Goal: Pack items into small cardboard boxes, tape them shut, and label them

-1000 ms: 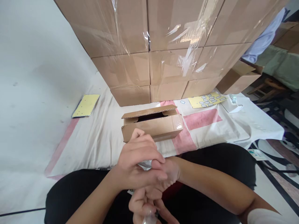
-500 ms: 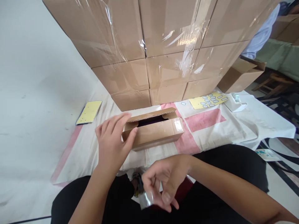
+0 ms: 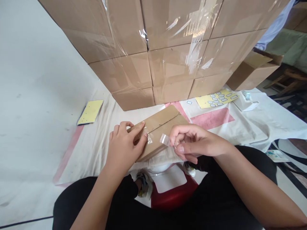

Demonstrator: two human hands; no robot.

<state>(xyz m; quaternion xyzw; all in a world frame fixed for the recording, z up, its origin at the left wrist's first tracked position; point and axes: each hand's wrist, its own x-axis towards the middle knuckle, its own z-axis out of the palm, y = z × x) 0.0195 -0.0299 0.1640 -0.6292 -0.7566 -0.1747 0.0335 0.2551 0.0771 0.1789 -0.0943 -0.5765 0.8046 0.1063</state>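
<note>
A small brown cardboard box (image 3: 165, 123) lies at an angle on the cloth-covered table in front of me, its lid down and a dark seam running along the top. One piece of clear tape (image 3: 150, 138) is stuck across that seam near the left end. My left hand (image 3: 127, 140) grips this end, thumb and forefinger on the top beside the tape. Just off the near right side, my right hand (image 3: 189, 142) pinches a short strip of clear tape (image 3: 164, 139), whose free end hangs over the box.
Behind the box rises a tall stack of taped cartons (image 3: 177, 67). A yellow card (image 3: 90, 112) lies left; a yellow sheet with stickers (image 3: 216, 99), a white tape dispenser (image 3: 247, 101) and an open carton (image 3: 254, 70) are at right. A red stool (image 3: 168, 198) stands below.
The box's lid, raised before, is now down, and the box is turned at an angle. My right hand has risen from my lap to the box with the tape strip.
</note>
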